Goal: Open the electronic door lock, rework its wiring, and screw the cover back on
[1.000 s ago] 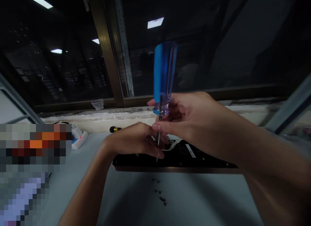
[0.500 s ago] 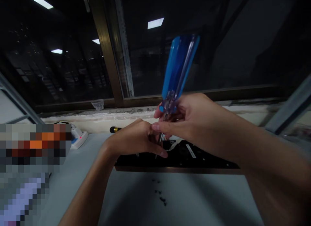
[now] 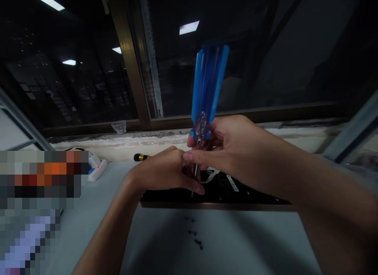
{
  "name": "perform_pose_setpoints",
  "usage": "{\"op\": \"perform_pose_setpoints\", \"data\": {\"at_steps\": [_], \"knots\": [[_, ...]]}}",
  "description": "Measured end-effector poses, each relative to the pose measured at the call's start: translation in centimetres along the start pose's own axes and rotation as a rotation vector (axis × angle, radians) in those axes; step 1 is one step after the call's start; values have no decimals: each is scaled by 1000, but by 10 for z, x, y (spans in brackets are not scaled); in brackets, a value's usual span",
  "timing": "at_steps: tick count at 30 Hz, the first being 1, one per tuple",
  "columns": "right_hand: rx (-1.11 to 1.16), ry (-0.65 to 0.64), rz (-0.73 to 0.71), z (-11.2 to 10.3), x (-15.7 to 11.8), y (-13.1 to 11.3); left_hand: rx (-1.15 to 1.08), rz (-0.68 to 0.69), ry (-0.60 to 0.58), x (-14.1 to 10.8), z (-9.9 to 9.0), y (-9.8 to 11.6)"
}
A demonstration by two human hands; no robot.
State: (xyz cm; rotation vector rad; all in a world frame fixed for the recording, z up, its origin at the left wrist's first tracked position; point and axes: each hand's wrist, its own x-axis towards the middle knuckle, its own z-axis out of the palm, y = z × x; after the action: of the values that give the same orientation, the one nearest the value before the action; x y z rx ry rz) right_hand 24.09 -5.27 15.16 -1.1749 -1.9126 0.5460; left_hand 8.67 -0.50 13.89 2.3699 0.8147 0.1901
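Centrally, the right hand (image 3: 227, 145) is closed around the lower end of a blue screwdriver (image 3: 209, 86), whose handle rises above the fingers, leaning slightly right. Just beside it, the left hand (image 3: 168, 170) curls its thumb and fingers about the metal shaft; whether they pinch it, I cannot tell. Below that thumb, the shaft's lower end reaches a flat black panel (image 3: 254, 199) at the center of the frame, though contact at the tip is too dark to make out. On the panel, right of the hands, are a white label (image 3: 232, 183) and a pale cable (image 3: 212, 176).

Nearer, at lower center, several small dark bits (image 3: 198, 242) lie in a loose line on the counter (image 3: 159, 247). A black and yellow handle (image 3: 141, 157) shows behind the left hand, while a white power strip (image 3: 100, 171) sits at center left.
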Motion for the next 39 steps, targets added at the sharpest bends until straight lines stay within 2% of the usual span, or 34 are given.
{"op": "perform_pose_setpoints", "data": {"at_steps": [4, 8, 13, 15, 19, 21, 23, 25, 28, 31, 34, 39], "knots": [[-7, -126, 0, -2, 0, 0, -27, -34, -41, 0, 0, -3], [142, -259, -30, -6, -3, 1, -39, -68, -116, -1, 1, -6], [260, -377, -69, -6, -3, 0, -104, -59, -123, -2, 1, -8], [205, -283, -47, -2, -1, -2, -72, -70, -125, -2, 0, -8], [-8, 87, 26, 12, 4, -4, 21, -78, -129, -2, -3, -3], [-17, 151, 18, 18, 6, -3, 36, -84, -113, -2, -3, -1], [9, 136, 2, 21, 8, -3, 39, -96, -96, -2, -3, -1], [25, 59, 20, 18, 8, -3, 34, -87, -97, -2, -2, -1], [112, -155, 76, 9, 6, -3, 22, -19, -116, -3, -2, -2], [222, -319, 55, 1, 4, -5, 57, 31, -126, -3, -3, -3], [194, -284, 24, -1, 3, -7, 51, 49, -143, -4, -4, -3], [78, -80, 59, 4, 4, -6, -87, -14, -181, -3, -4, -7]]}}
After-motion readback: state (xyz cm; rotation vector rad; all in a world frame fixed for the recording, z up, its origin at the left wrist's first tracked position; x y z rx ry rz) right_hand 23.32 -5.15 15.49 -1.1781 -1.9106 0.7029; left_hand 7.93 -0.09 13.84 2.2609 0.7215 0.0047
